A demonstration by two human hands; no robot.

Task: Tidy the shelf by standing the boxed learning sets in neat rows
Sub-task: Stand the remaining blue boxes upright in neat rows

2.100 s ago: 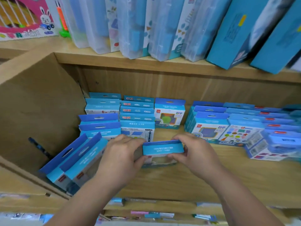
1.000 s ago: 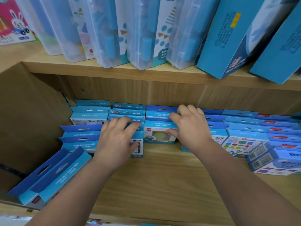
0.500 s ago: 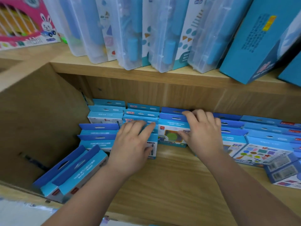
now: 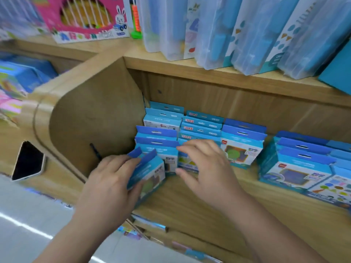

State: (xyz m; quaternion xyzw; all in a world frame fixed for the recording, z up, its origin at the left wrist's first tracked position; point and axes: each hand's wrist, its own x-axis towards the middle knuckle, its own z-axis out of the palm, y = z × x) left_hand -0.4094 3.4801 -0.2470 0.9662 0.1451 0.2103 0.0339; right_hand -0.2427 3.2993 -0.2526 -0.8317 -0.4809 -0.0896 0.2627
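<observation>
Small blue boxed learning sets stand in rows on the wooden shelf (image 4: 190, 202). Two tilted blue boxes (image 4: 150, 171) lean at the shelf's front left, and my left hand (image 4: 112, 179) holds them from the left side, fingers wrapped on their tops. My right hand (image 4: 207, 168) hovers just right of them with fingers spread and relaxed, in front of the upright rows (image 4: 197, 130), touching nothing I can see. One row (image 4: 243, 143) with a green-circle picture stands at the middle. More boxes (image 4: 303, 164) stand to the right.
The shelf's curved wooden side wall (image 4: 91, 126) closes the left end. Above, clear plastic cases (image 4: 218, 29) and a pink toy box (image 4: 83, 18) stand on the upper shelf. A lower shelf with packets (image 4: 148, 226) shows below the front edge. Grey floor lies at lower left.
Both hands left the upright rows at the back. My left hand moved down-left onto the two leaning boxes and tipped them up; my right hand pulled back and opened. The view swung left.
</observation>
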